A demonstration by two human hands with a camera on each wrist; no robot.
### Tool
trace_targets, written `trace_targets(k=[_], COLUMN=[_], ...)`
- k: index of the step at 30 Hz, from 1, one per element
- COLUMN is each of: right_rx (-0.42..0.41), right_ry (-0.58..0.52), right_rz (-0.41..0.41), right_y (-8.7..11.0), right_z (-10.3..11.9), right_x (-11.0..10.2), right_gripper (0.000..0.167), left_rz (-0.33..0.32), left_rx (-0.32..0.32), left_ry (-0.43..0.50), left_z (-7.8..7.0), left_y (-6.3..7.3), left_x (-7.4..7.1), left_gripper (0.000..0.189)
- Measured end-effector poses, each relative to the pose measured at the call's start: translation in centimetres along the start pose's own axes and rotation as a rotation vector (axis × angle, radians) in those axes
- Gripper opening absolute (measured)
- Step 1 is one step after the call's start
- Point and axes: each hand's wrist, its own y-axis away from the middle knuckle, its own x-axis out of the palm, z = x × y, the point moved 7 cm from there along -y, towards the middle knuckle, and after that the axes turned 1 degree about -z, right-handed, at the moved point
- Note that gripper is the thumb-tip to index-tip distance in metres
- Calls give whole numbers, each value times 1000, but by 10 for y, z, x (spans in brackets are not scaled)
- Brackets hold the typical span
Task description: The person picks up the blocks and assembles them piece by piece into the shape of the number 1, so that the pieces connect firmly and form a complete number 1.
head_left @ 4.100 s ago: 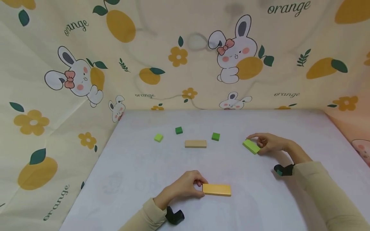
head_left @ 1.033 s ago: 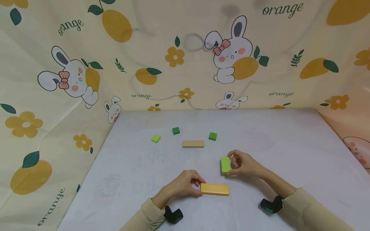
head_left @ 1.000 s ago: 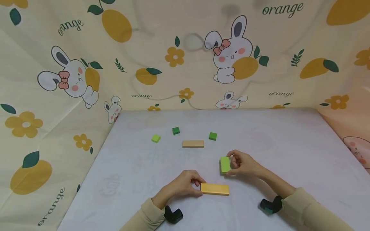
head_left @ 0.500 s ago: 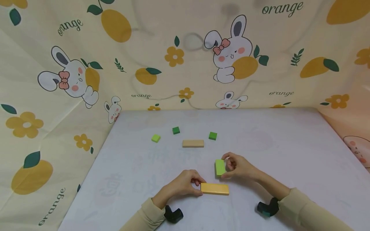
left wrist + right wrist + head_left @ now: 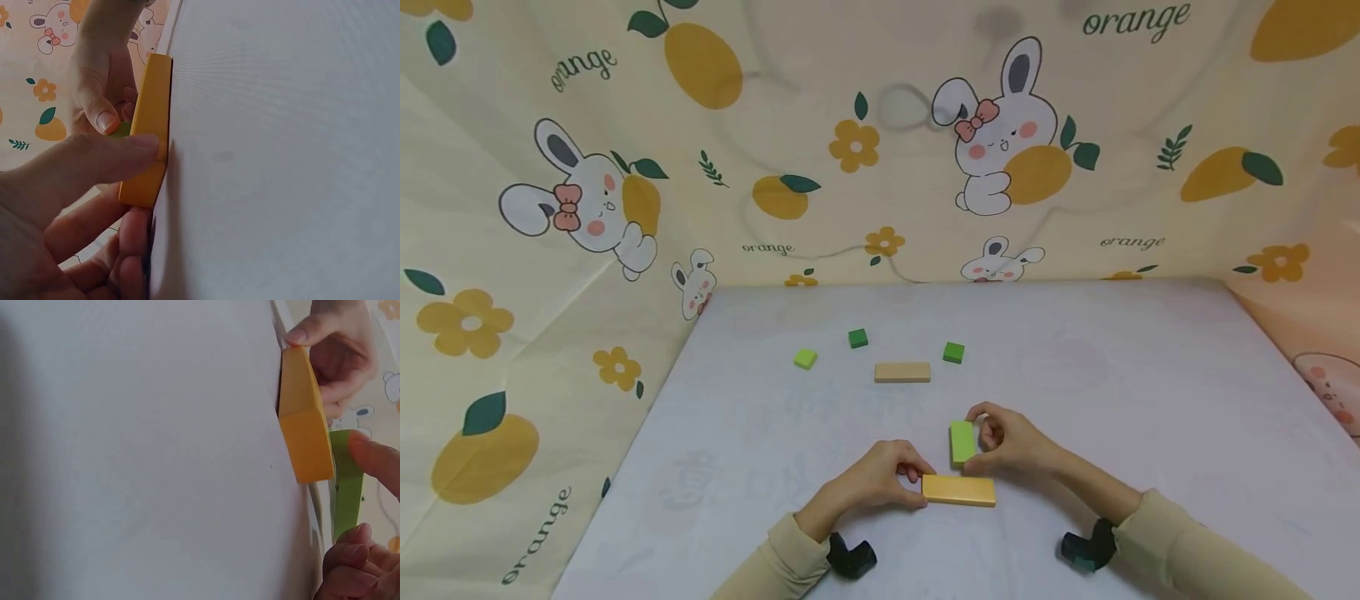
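In the head view an orange-yellow rectangular block lies flat on the white table, long side running left to right. My left hand pinches its left end between thumb and fingers. Just behind it, a light green rectangular block points away from me, its near end close to the orange-yellow block's back edge. Thumb and fingers of my right hand pinch the green block by its near and far ends. The right wrist view has the green block beside the orange-yellow block; whether they touch I cannot tell.
Farther back lie a tan rectangular block, a light green small block and two dark green small blocks, one left and one right. A printed cloth rises at the table's back and sides.
From far right, my right hand has brought the light green block left and nearer, turning it until it points away from me. It has kept sliding toward the orange-yellow block. My left hand stays put.
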Motion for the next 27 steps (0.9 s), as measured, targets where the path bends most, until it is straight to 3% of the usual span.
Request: trace_targets(k=[27], right_rx=[-8], right_ry=[120], right_rz=[-15], right_y=[3], right_z=[6], right_x=[11], right_gripper=[57], left_rz=[9], left_rx=[-23], left_ry=[11], left_z=[-1], left_y=[0], left_x=[0], left_gripper=[31])
